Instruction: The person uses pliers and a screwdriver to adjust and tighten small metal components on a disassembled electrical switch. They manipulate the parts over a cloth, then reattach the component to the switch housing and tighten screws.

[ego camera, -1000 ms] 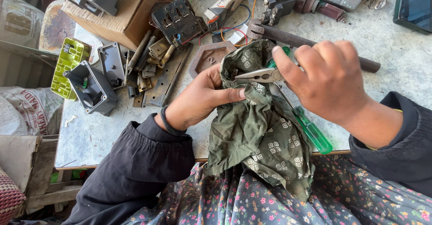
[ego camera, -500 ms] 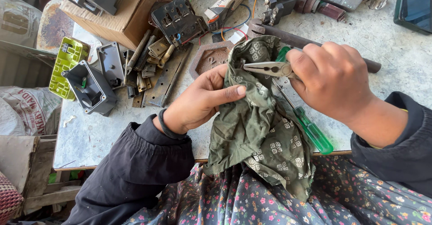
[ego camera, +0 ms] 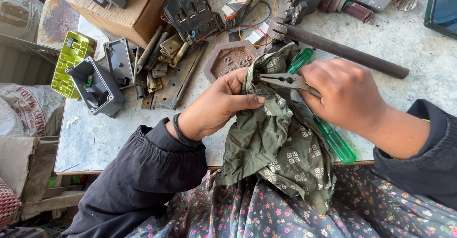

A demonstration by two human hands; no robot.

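A person seated at a scuffed, pale grey workbench (ego camera: 400, 43) grips a pair of metal pliers (ego camera: 284, 81) in the right hand (ego camera: 345, 95), fingers wrapped closed around the handles, the closed nose pointing left. The left hand (ego camera: 216, 106) pinches a fold of green patterned cloth (ego camera: 278, 138) against the nose of the pliers; the cloth drapes off the bench edge onto a floral lap. A green-handled screwdriver (ego camera: 335, 143) lies partly under the cloth and hand. Just beyond the hands lie a long dark iron bar (ego camera: 342, 50) and a rusty hexagonal plate (ego camera: 228, 59). The far left of the bench is crowded with metal scraps, a grey plastic housing (ego camera: 95, 86), a lime-green casing (ego camera: 71, 62) and a cardboard box (ego camera: 138, 9). Sacks (ego camera: 28, 109) and timber sit beside the bench in daylight.
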